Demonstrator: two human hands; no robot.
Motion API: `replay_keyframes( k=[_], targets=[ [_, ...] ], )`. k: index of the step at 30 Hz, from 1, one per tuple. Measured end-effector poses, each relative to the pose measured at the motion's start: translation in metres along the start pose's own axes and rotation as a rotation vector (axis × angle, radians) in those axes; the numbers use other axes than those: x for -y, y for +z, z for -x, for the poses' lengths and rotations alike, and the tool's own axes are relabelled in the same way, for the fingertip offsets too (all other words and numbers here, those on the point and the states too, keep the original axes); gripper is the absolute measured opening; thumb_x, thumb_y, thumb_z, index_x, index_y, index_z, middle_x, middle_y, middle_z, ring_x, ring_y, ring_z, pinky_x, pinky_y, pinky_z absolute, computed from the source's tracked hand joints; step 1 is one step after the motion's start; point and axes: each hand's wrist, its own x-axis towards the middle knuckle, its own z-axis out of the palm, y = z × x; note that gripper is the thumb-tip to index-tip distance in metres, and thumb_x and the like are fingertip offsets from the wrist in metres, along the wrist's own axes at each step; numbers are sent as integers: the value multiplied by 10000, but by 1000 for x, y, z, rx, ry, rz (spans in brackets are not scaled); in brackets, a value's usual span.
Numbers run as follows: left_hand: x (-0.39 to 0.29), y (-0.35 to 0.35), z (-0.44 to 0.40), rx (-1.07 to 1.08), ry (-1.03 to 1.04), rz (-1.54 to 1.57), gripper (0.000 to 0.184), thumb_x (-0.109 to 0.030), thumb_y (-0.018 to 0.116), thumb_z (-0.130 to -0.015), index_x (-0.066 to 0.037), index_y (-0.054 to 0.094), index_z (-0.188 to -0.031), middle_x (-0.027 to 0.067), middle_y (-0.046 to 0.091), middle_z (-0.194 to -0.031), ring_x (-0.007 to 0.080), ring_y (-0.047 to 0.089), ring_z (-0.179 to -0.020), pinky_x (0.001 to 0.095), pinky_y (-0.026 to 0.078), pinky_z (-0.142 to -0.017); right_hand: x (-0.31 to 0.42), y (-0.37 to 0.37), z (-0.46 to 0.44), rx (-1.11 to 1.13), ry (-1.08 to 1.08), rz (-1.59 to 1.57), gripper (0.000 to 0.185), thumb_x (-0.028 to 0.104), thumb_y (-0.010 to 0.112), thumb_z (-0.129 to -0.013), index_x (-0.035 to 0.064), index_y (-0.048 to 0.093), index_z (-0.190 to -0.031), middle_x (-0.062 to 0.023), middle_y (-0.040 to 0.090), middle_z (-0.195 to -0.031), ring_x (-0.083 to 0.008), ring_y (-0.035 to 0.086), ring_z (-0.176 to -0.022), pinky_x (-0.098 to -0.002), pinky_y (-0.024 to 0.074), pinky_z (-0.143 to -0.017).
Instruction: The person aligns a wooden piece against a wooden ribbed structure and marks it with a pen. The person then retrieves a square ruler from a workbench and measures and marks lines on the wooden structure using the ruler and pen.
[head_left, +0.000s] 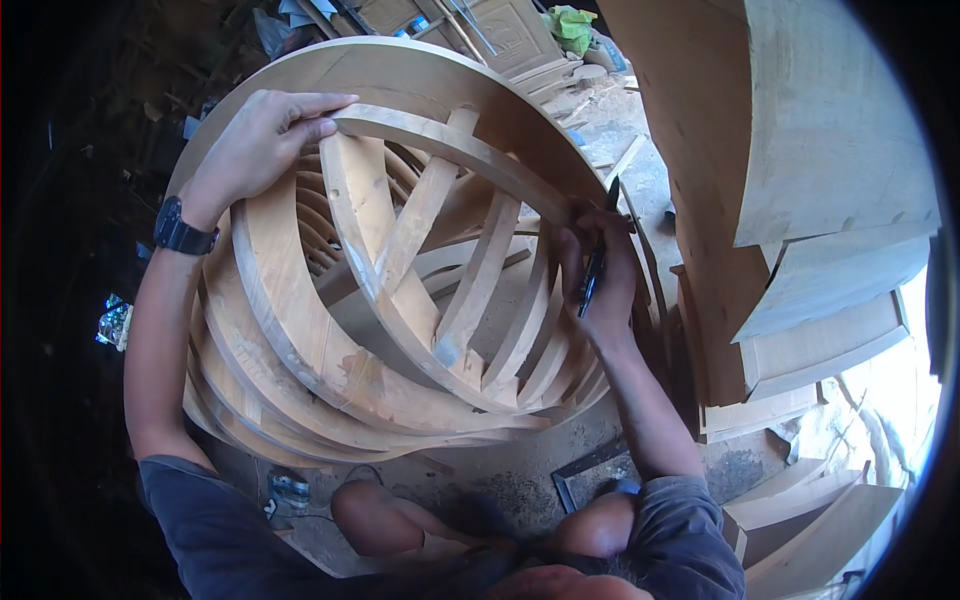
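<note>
A curved wooden strip (450,142) lies across the top of a large round wooden frame made of bent ribs (350,250). At the strip's left end, my left hand (255,145) pinches it between thumb and fingers. My right hand (605,275) is closed around the strip's right end, with a black pen (597,250) held upright between its fingers. How far the fingers wrap under the wood on that side is hidden. Slanted wooden slats (430,215) cross inside the frame beneath the strip. Behind it rises the frame's broad curved rim (390,65).
Tall curved wooden panels (700,200) stand close on the right. More curved wooden pieces (810,520) lie at the lower right. A dark angled metal piece (575,480) is on the floor near my knees. Carved wooden panels (505,35) and a green bag (570,30) are at the back.
</note>
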Motion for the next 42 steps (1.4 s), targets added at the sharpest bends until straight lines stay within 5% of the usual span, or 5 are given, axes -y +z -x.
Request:
replay_keyframes(
  k=[11, 22, 28, 36, 42],
  targets=[
    [-10, 1, -2, -5, -64, 30, 355, -38, 563, -952, -67, 619, -1301, 164, 694, -1187, 220, 679, -1065, 312, 487, -968, -38, 0, 22, -122, 61, -156, 222, 55, 610, -900, 32, 490, -1086, -186, 636, -1179, -239, 689, -860, -294, 520, -756],
    [-19, 2, -4, 36, -220, 166, 363, -97, 564, -971, -28, 595, -1326, 145, 664, -1255, 182, 618, -1151, 329, 426, -1044, -46, 4, 39, -103, 131, -223, 156, 101, 691, -907, 61, 574, -1003, -58, 554, -759, -176, 549, -584, -312, 436, -542],
    [-60, 7, -15, -73, 69, -569, 364, -190, 605, -948, -23, 625, -1271, 164, 643, -1272, 326, 572, -1248, 437, 308, -1158, -53, 2, 39, -29, 101, -186, 176, 81, 687, -897, 65, 563, -1021, -103, 610, -889, -213, 660, -772, -292, 484, -679],
    [-78, 28, -39, 187, 255, -186, 305, -100, 608, -922, -2, 638, -1210, 181, 653, -1178, 335, 630, -1066, 419, 432, -1042, -46, -1, 37, -53, 41, -169, 211, 30, 669, -894, 44, 572, -1080, -137, 672, -1081, -258, 685, -893, -331, 515, -790],
    [-73, 30, -41, 167, 335, -193, 296, -67, 601, -913, 16, 612, -1197, 173, 648, -1135, 349, 626, -1033, 402, 486, -915, -20, -22, 68, -117, -201, -449, 477, 342, 510, -1019, -102, 583, -1176, -223, 668, -904, -341, 664, -810, -399, 532, -720]
  ],
)
